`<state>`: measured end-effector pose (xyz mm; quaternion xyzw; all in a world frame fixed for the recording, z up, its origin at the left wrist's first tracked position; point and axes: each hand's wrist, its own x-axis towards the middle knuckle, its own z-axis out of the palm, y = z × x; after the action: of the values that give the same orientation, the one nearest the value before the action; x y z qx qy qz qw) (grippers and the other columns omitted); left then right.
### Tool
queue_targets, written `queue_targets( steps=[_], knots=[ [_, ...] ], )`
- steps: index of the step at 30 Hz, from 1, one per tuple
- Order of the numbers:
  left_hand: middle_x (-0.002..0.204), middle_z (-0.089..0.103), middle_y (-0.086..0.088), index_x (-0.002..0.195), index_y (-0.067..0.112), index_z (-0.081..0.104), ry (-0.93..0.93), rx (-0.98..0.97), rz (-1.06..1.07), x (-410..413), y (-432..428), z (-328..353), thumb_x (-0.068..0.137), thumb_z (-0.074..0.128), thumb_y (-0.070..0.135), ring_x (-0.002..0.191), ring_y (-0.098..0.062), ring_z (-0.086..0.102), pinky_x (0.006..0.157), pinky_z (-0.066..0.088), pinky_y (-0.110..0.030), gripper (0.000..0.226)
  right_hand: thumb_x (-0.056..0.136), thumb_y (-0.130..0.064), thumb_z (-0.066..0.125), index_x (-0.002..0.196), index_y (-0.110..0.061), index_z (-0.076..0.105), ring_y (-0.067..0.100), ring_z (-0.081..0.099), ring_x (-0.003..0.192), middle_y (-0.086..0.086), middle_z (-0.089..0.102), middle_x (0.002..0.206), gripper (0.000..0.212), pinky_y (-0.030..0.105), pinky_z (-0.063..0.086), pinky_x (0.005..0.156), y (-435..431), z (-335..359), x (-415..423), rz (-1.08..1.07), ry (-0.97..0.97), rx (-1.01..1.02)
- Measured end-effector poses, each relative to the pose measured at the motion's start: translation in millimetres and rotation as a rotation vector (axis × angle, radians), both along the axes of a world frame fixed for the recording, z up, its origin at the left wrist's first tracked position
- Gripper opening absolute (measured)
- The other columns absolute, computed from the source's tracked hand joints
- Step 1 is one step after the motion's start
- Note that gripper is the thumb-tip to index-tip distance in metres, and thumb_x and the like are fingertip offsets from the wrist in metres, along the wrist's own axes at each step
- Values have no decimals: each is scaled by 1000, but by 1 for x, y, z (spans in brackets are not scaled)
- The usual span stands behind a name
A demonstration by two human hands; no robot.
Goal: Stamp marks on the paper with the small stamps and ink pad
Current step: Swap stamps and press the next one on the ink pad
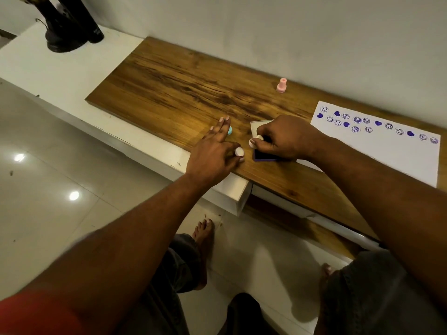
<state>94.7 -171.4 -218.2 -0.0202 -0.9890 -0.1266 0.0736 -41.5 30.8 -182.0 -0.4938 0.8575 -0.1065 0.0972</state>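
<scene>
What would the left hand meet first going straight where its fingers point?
Probably nothing before the wall: the left hand points across bare wooden board. The pink stamp stands right of that line; the teal stamp sits by its fingers.

Stamped signs only; no letters, numbers or brand names legible.

On the white paper [387, 155], at the right end of the wooden top [169, 76], two loose rows of purple ink marks along the sheet's far edge. Solid hearts [337, 113], five in all, scattered among round ringed faces [324, 109], a dozen or so. Each face a small circle with eyes and a mouth, mostly smiling, several too smudged or small to make out. Same purple as the ink pad [260, 156]. Faint pale mark low on the dark cylinder [93, 25] at top left, too small to read.
</scene>
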Motion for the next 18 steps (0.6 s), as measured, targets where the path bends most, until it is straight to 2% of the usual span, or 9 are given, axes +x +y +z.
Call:
queue_targets(
  steps=[5, 9, 11, 14, 18],
  knots=[
    [170, 23, -15, 125, 23, 75, -24, 24, 33, -1, 1, 1, 95, 67, 53, 158, -27, 21, 124, 26, -45, 43, 101, -59, 45, 80, -31, 55, 8, 52, 60, -11, 51, 63, 37, 28, 37, 55, 2, 3, 2, 3, 12, 0],
    [171, 19, -14, 130, 25, 72, -28, -7, 57, -3, 2, 2, 94, 68, 55, 158, -27, 18, 122, 19, -40, 47, 101, -59, 44, 83, -25, 61, 9, 52, 61, -8, 53, 64, 42, 28, 37, 54, 5, 7, 1, -5, 39, 18],
    [172, 18, -12, 136, 25, 68, -26, -15, 58, -3, 3, 4, 94, 66, 58, 158, -25, 17, 123, 21, -40, 54, 101, -59, 44, 83, -22, 63, 9, 50, 58, -7, 52, 63, 45, 28, 33, 53, 9, 7, -1, -30, 83, 12],
    [170, 24, -12, 139, 24, 65, 11, -10, 22, -6, 10, 9, 94, 64, 60, 157, -24, 21, 121, 28, -43, 58, 100, -57, 42, 86, -18, 66, 18, 53, 61, -3, 54, 63, 48, 25, 26, 51, 17, 9, -7, -97, 182, 23],
    [171, 19, -15, 148, 23, 57, 9, -5, -31, -17, 26, 18, 90, 61, 70, 159, -27, 15, 124, 23, -44, 75, 101, -57, 40, 90, -16, 67, 21, 52, 61, 1, 52, 62, 50, 23, 23, 51, 27, 9, -8, -201, 286, 23]
  ],
)
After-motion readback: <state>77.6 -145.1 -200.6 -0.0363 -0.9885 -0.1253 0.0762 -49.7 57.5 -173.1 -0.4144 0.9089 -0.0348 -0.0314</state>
